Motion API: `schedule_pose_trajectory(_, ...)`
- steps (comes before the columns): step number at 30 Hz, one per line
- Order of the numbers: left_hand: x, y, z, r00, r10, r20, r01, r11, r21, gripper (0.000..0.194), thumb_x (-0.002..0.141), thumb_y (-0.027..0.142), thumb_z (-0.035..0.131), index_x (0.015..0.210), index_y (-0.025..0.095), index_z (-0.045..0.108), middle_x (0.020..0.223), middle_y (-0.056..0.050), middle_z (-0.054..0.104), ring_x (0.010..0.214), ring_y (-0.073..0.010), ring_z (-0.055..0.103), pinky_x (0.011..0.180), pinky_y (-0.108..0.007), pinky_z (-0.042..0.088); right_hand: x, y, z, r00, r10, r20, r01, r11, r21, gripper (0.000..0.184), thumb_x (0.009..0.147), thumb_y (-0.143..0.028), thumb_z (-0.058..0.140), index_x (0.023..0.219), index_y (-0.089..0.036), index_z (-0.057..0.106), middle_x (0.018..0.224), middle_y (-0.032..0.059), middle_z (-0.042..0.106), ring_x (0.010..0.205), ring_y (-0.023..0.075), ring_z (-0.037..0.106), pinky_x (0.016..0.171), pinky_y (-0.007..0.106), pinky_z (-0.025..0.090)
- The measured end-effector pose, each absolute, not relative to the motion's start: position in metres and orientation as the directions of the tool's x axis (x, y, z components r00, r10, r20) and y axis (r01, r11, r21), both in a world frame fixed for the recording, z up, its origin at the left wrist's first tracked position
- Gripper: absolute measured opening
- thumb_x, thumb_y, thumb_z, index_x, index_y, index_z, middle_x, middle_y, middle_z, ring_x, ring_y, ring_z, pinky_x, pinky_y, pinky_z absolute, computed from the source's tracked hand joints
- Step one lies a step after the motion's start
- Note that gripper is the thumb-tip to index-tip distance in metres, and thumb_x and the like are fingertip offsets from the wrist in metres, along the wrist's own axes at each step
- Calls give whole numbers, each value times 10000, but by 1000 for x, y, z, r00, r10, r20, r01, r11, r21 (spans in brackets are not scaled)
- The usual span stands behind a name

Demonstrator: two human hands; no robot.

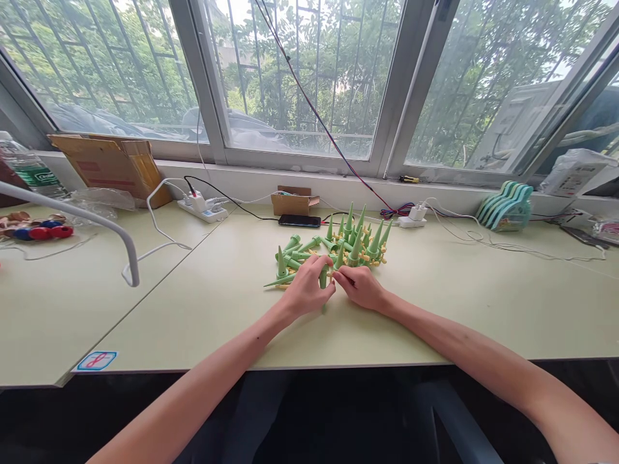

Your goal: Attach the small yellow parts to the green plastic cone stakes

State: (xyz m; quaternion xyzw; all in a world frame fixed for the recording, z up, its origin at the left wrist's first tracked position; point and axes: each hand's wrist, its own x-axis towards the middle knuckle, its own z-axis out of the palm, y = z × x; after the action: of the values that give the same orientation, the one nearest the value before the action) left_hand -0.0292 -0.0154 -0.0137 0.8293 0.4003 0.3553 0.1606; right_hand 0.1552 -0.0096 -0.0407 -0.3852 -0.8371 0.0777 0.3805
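**Left hand (pixel 309 283) and right hand (pixel 360 285) meet over one green spike (pixel 324 277)**

Through the head camera, my only view, I take the spot where the hands meet as the middle of my clock. The green spike is right there, just above the near part of the table (pixel 483 303), its thin end pointing toward 6 o'clock. The left hand's thumb and fingers are clamped on it, curled around from the 9 o'clock side. From 3 o'clock, the right hand's thumb and forefinger are pinched together on a small yellow piece (pixel 331 275) at the spike's side; I cannot tell how far that piece sits in it.

At 1 o'clock, just beyond the right hand, I have a cluster of standing spikes (pixel 356 248), points up, with yellow bits among them. At 10 o'clock, near the left hand, a heap of mostly lying spikes (pixel 293 261) spreads out.

Farther off, a dark phone (pixel 300 221) lies at 11 o'clock in front of a small carton (pixel 293 202). A power strip (pixel 207 211) sits at 10, with a larger cardboard box (pixel 109 167) well beyond it. Teal hangers (pixel 505 206) stand at 2, and a paper label (pixel 97 361) is at 8 by the table's edge.
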Motion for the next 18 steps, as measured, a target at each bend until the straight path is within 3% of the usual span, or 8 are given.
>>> schedule_pose_trajectory(4, -29, -14, -14, 423, 773, 473, 543, -634, 551, 245, 768, 173, 563, 1012, 192, 559, 923, -32, 551, 709, -145, 504, 661, -285, 419, 155, -10, -40, -389, 724, 569, 600, 668, -440, 427, 993, -402, 375, 637, -184, 466, 521, -45, 401, 478, 85, 291, 498, 231, 263)
schedule_pose_trajectory(7, -29, -14, -15, 410, 777, 478, 551, -629, 549, 262, 762, 168, 569, 1022, 193, 556, 928, -34, 557, 711, -148, 507, 667, -290, 423, 155, -11, -40, -368, 740, 563, 597, 652, -467, 275, 971, -389, 443, 843, -180, 569, 514, -62, 438, 460, 85, 343, 515, 218, 298)
schedule_pose_trajectory(10, -29, -13, -15, 402, 781, 478, 561, -623, 545, 276, 756, 163, 571, 1029, 193, 557, 931, -36, 559, 716, -152, 510, 672, -295, 427, 155, -13, -41, -380, 740, 555, 584, 657, -476, 224, 952, -371, 480, 1008, -175, 572, 500, -78, 448, 443, 89, 368, 523, 213, 318)
schedule_pose_trajectory(15, -29, -14, -15, 410, 776, 478, 553, -629, 547, 262, 754, 168, 578, 1015, 191, 573, 923, -37, 560, 712, -153, 511, 675, -298, 432, 155, -12, -41, -396, 726, 562, 581, 672, -458, 209, 960, -335, 454, 892, -181, 578, 539, -57, 471, 465, 86, 364, 524, 208, 317)
schedule_pose_trajectory(18, -29, -14, -15, 421, 775, 471, 550, -631, 546, 254, 755, 169, 574, 1008, 187, 580, 921, -35, 558, 710, -150, 513, 677, -297, 434, 155, -10, -41, -412, 706, 576, 580, 690, -432, 303, 975, -333, 414, 734, -184, 522, 563, -40, 463, 487, 86, 335, 516, 216, 295)
